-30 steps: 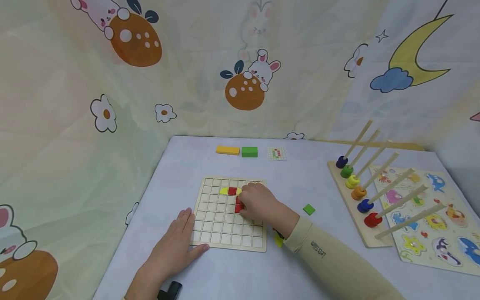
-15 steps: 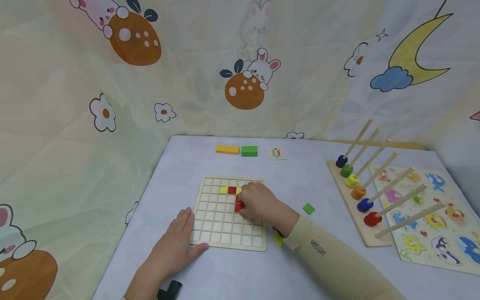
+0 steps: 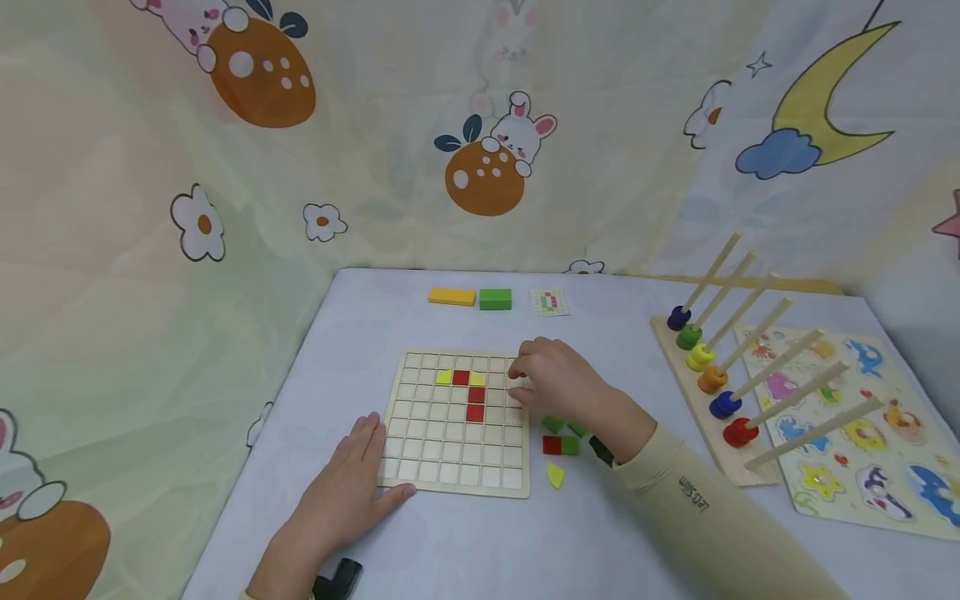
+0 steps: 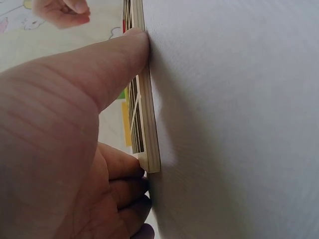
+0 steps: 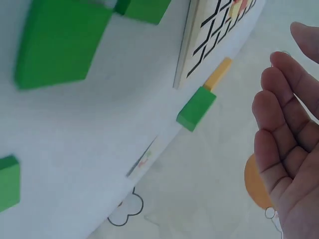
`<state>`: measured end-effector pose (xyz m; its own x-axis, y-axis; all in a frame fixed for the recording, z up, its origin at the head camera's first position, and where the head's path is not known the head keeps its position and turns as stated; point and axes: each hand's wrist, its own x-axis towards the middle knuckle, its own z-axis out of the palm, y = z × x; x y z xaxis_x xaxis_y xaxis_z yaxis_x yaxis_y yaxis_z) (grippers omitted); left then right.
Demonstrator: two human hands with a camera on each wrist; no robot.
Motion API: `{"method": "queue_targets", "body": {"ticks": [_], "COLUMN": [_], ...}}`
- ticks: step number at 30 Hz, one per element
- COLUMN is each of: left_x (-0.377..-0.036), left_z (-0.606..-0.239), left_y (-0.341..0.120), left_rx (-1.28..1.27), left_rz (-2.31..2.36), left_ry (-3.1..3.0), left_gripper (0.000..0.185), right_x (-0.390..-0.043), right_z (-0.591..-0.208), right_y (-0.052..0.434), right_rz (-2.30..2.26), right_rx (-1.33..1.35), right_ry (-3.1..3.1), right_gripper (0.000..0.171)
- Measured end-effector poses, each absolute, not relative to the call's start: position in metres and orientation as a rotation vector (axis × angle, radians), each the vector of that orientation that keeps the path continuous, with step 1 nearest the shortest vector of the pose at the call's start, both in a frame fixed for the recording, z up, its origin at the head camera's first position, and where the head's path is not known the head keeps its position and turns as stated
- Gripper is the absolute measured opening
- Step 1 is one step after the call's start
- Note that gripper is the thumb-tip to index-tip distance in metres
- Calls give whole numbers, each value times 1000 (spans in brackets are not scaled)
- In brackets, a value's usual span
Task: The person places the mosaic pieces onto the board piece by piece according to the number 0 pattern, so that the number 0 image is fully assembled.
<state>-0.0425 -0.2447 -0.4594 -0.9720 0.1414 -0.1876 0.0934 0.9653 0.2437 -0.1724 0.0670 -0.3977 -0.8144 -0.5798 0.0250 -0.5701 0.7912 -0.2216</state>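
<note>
A wooden grid board (image 3: 435,454) lies on the table. Among its squares sit a red tile (image 3: 461,377) between two yellow pieces, the left yellow piece (image 3: 444,377) and the right yellow piece (image 3: 477,379). Two more red tiles run down below the right one. My left hand (image 3: 347,475) rests at the board's lower left, with the thumb (image 4: 132,50) touching its near edge. Over the board's right edge hovers my right hand (image 3: 562,379), fingers loosely bent and apart from the thumb. Nothing shows between them in the right wrist view.
Right of the board lie a loose red tile (image 3: 552,445), several green tiles (image 3: 570,446) and a yellow piece (image 3: 555,475). Behind stand an orange block (image 3: 452,296), a green block (image 3: 495,299) and a pattern card (image 3: 551,302). Farther right are a peg stand (image 3: 763,473) and a picture puzzle (image 3: 813,508).
My right hand has lifted away from the coloured tiles and moved right, uncovering them. Loose tiles beside the board have come into sight from under the arm. My left hand stays put.
</note>
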Motion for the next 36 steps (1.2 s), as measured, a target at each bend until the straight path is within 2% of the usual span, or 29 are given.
{"method": "queue_targets", "body": {"ticks": [11, 36], "left_x": [-43, -41], "left_z": [-459, -460], "left_y": [-245, -244], "left_rx": [186, 188], "left_rz": [341, 365], "left_ry": [2928, 2936], "left_gripper": [111, 111], "right_x": [-157, -128], "right_z": [-403, -428], "right_y": [96, 119], "right_rz": [-247, -242], "right_rx": [-956, -1040], "right_ry": [2940, 2920], "right_gripper": [25, 22]}}
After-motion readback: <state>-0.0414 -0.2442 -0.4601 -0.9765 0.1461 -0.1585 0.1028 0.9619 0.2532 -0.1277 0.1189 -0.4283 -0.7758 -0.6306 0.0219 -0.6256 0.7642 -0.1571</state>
